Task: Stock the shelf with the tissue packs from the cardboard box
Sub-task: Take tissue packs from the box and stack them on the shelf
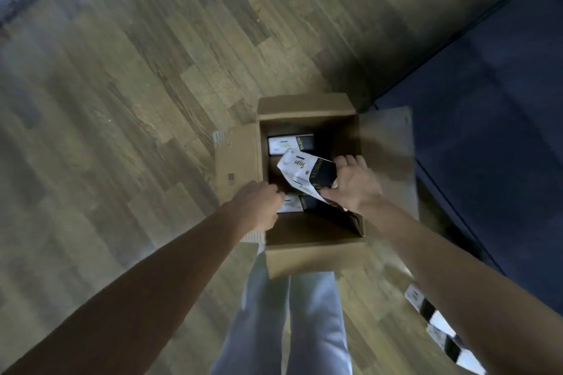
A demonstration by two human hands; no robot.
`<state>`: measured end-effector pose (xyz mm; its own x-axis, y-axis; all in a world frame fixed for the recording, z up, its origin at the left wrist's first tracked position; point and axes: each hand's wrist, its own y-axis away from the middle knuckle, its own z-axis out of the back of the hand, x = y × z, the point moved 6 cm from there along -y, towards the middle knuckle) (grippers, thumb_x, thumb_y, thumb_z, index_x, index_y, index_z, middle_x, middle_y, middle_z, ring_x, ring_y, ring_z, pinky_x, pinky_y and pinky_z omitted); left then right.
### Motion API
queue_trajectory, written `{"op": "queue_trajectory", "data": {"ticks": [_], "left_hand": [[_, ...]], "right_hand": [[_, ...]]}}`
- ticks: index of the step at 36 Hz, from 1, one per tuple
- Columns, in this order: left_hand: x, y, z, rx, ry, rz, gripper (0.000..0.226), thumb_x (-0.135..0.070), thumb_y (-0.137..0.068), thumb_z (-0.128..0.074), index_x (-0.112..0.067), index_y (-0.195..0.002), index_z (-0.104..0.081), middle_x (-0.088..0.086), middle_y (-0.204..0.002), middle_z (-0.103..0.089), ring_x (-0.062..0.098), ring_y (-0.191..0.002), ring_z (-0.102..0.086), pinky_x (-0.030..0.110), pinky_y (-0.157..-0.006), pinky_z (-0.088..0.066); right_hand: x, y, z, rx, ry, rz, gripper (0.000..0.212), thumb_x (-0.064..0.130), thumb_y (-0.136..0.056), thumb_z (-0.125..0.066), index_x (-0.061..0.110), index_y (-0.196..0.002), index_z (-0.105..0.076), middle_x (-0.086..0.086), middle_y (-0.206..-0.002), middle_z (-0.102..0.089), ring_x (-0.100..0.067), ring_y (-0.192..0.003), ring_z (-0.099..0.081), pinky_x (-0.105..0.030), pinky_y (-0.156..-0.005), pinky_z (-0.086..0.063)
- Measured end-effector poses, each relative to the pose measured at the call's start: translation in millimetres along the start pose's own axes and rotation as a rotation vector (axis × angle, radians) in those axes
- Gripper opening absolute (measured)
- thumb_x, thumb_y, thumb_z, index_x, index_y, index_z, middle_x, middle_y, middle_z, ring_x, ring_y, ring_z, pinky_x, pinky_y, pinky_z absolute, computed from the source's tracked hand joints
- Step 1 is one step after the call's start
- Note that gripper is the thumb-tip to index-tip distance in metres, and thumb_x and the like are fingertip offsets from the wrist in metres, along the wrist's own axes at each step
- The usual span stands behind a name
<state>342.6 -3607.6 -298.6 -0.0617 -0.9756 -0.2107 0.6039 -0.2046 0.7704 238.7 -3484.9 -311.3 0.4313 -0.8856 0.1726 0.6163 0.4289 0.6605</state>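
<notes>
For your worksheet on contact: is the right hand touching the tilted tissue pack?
Touching. The head view shows the right hand gripping the tilted pack.

Both forearms bare, no sleeves in view, no watch or rings visible. Left hand (259, 207) and right hand (353, 184) ungloved. Legs in pale, light-blue trousers (292, 323) — loose, straight cut, faint vertical folds. Feet hidden — frame blurred at edges.

Brown cardboard box (307, 108); white-and-navy tissue packs (307, 172); wood-grain floor (122, 100); pale trousers (313, 323)
</notes>
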Motion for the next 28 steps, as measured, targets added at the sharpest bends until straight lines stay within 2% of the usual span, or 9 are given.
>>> {"op": "queue_trajectory", "data": {"ticks": [3, 8, 13, 15, 17, 20, 24, 26, 28], "left_hand": [[-3, 33, 32, -0.029, 0.132, 0.040, 0.026, -0.017, -0.095, -0.041, -0.008, -0.116, -0.053, 0.010, -0.112, -0.054, 0.027, -0.104, -0.053, 0.035, -0.079, -0.041], [-3, 79, 93, -0.097, 0.376, 0.163, 0.029, -0.026, -0.095, -0.043, -0.007, -0.110, -0.060, 0.010, -0.109, -0.060, 0.026, -0.100, -0.058, 0.039, -0.087, -0.049], [-20, 115, 153, -0.113, 0.755, 0.243, 0.058, -0.059, -0.092, -0.042, -0.005, -0.094, -0.064, 0.014, -0.100, -0.064, 0.029, -0.096, -0.060, 0.032, -0.075, -0.042], [-31, 125, 172, -0.130, 1.036, 0.214, 0.069, -0.067, -0.085, -0.047, -0.005, -0.111, -0.065, 0.014, -0.113, -0.066, 0.025, -0.100, -0.061, 0.029, -0.075, -0.047], [-49, 140, 197, -0.175, 1.269, 0.159, 0.060, -0.059, -0.090, -0.046, -0.012, -0.126, -0.058, 0.010, -0.124, -0.062, 0.017, -0.101, -0.058, 0.022, -0.072, -0.045], [-80, 165, 233, -0.256, 1.494, 0.029, 0.054, -0.055, -0.086, -0.055, -0.022, -0.129, -0.053, -0.002, -0.121, -0.063, 0.011, -0.104, -0.059, 0.029, -0.093, -0.047], [-109, 202, 270, -0.441, 1.726, -0.076, 0.045, -0.014, -0.086, -0.065, -0.013, -0.129, -0.051, 0.005, -0.121, -0.064, 0.019, -0.103, -0.063, 0.035, -0.092, -0.051], [-117, 221, 286, -0.504, 1.728, -0.087, 0.053, -0.012, -0.081, -0.070, -0.011, -0.130, -0.048, 0.009, -0.122, -0.064, 0.025, -0.103, -0.064, 0.043, -0.093, -0.051], [-127, 238, 303, -0.515, 1.667, -0.105, 0.063, -0.023, -0.069, -0.080, -0.016, -0.125, -0.052, 0.009, -0.118, -0.067, 0.026, -0.104, -0.065, 0.045, -0.094, -0.051]], "right_hand": [[-3, 38, 44, -0.009, -0.128, -0.024, 0.058, 0.042, -0.083, -0.061, 0.010, -0.129, -0.045, -0.008, -0.126, -0.050, -0.026, -0.119, -0.039, -0.034, -0.096, -0.035], [-10, 98, 117, -0.054, -0.527, -0.077, 0.045, 0.031, -0.082, -0.070, 0.009, -0.118, -0.054, -0.008, -0.109, -0.057, -0.025, -0.111, -0.050, -0.030, -0.081, -0.037], [-20, 152, 181, -0.124, -1.014, -0.114, 0.040, 0.026, -0.082, -0.071, 0.016, -0.119, -0.056, 0.000, -0.096, -0.065, -0.015, -0.087, -0.062, -0.026, -0.075, -0.046], [-20, 171, 198, -0.128, -1.239, -0.117, 0.040, 0.029, -0.082, -0.070, 0.014, -0.116, -0.057, -0.004, -0.103, -0.067, -0.017, -0.090, -0.063, -0.026, -0.078, -0.046], [-17, 190, 214, -0.139, -1.384, -0.104, 0.035, 0.031, -0.080, -0.070, 0.015, -0.108, -0.059, -0.006, -0.107, -0.068, -0.019, -0.097, -0.063, -0.031, -0.090, -0.046], [-7, 216, 235, -0.125, -1.455, -0.053, 0.032, 0.036, -0.070, -0.071, 0.020, -0.094, -0.059, -0.002, -0.097, -0.068, -0.021, -0.099, -0.060, -0.039, -0.097, -0.040], [-5, 256, 267, -0.061, -1.394, 0.057, 0.018, 0.021, -0.085, -0.068, 0.016, -0.099, -0.057, 0.000, -0.100, -0.065, -0.011, -0.088, -0.061, -0.023, -0.081, -0.043], [-12, 279, 286, -0.042, -1.324, 0.107, 0.030, 0.022, -0.088, -0.065, 0.011, -0.114, -0.055, 0.001, -0.103, -0.065, -0.004, -0.085, -0.063, -0.015, -0.070, -0.048], [-29, 298, 307, -0.110, -1.284, 0.119, 0.054, 0.033, -0.087, -0.065, 0.009, -0.131, -0.046, -0.001, -0.118, -0.063, -0.005, -0.100, -0.062, -0.018, -0.079, -0.049]]}}
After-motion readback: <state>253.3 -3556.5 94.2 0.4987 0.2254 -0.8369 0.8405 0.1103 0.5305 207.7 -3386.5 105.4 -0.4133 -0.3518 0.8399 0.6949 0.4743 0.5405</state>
